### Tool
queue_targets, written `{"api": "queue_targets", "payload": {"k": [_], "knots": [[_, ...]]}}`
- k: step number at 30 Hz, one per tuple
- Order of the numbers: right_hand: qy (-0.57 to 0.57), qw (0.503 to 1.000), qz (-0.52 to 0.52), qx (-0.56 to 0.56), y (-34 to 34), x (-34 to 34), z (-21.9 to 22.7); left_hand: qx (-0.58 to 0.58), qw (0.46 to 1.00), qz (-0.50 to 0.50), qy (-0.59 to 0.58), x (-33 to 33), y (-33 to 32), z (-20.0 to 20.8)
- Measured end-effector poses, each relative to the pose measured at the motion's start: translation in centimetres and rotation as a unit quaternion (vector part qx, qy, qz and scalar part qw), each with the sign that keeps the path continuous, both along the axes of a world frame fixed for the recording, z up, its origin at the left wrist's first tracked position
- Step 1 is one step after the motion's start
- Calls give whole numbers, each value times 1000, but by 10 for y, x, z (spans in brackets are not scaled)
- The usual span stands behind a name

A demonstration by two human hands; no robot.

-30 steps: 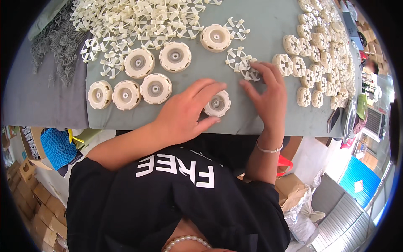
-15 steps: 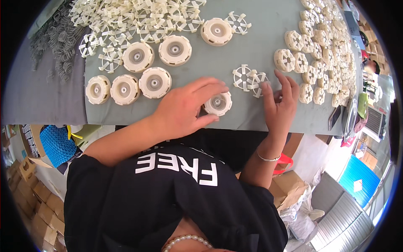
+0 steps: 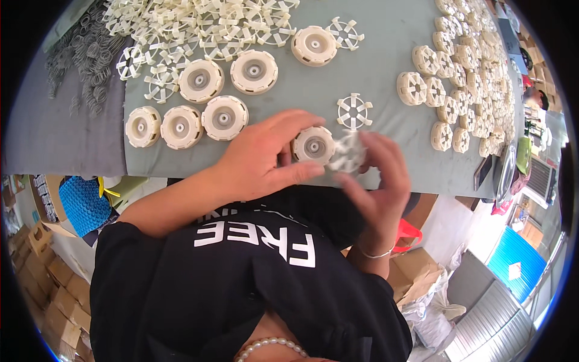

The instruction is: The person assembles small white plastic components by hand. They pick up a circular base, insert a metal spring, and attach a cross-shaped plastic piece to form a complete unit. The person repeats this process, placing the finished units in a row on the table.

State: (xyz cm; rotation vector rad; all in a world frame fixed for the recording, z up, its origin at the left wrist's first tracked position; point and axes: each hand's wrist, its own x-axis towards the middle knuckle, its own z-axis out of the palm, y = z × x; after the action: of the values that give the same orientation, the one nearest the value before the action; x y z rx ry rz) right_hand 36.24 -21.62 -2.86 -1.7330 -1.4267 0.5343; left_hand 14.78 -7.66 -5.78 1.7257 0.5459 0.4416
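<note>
At three o'clock from the left hand (image 3: 259, 154), pinching round cream plastic housing (image 3: 314, 145), right hand (image 3: 383, 181) is pinching spoked white plastic ring (image 3: 348, 152), ideally level.

Brown cardboard boxes (image 3: 63, 301) fill the lower left; a blue panel (image 3: 526, 248) stands right.

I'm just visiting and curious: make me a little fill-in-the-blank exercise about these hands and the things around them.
1. The left hand holds a round cream part between its thumb and ____.
2. The right hand holds a motion-blurred spoked ring just to the ____ of that part.
3. The dark coiled springs lie toward the picture's upper ____ corner.
4. The person's top is ____ with white lettering.

Missing words: fingers; right; left; black.
</note>
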Motion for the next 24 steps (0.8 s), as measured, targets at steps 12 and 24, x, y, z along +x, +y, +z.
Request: {"api": "queue_targets", "payload": {"k": [12,24], "knots": [[-79,995,25,-51,17,-35,-1,0,1000,12,9,1,0,-3],[-140,986,83,-23,5,-26,-21,36,999,-8,39,-2,-6,4]]}}
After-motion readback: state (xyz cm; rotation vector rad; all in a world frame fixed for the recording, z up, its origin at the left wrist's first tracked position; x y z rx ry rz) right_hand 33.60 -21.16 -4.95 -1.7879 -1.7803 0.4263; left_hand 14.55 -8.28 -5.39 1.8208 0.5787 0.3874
